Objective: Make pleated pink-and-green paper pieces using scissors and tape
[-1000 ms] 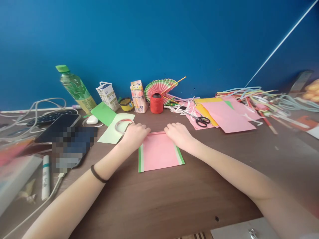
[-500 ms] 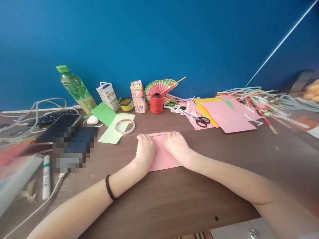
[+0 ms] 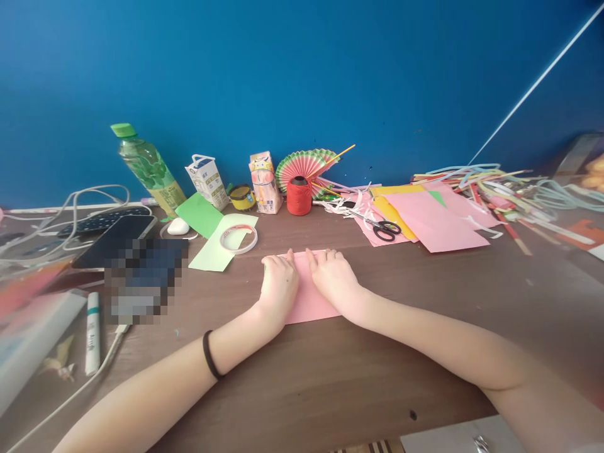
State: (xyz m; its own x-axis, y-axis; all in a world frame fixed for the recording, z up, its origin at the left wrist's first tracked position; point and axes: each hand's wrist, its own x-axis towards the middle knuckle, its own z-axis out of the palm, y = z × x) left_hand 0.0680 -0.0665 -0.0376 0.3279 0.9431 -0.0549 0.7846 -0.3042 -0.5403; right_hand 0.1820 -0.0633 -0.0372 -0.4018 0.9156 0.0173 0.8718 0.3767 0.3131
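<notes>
A sheet of pink paper (image 3: 312, 303) lies on the desk in front of me, with a narrow fold along its far edge. On its left side, my left hand (image 3: 279, 284) grips that edge with curled fingers. My right hand (image 3: 336, 280) holds the same edge further right, its fingers bent over the fold. Both thumbs point inward, a small gap of paper between them. The hands cover the sheet's left and right sides. Beyond my left hand, a roll of white tape (image 3: 240, 246) rests on light green paper (image 3: 214, 257).
Black-handled scissors (image 3: 387, 231) lie by pink sheets (image 3: 443, 229) at right. Along the blue wall stand a spool of red thread (image 3: 299, 200), a folded paper fan (image 3: 302, 165), two cartons and a green-capped bottle (image 3: 151, 167). A marker (image 3: 93, 336) and cables lie left.
The thumbs have come into view near the far edge, and the fingers have shifted slightly along the fold. The green bit at the paper's near right corner no longer shows.
</notes>
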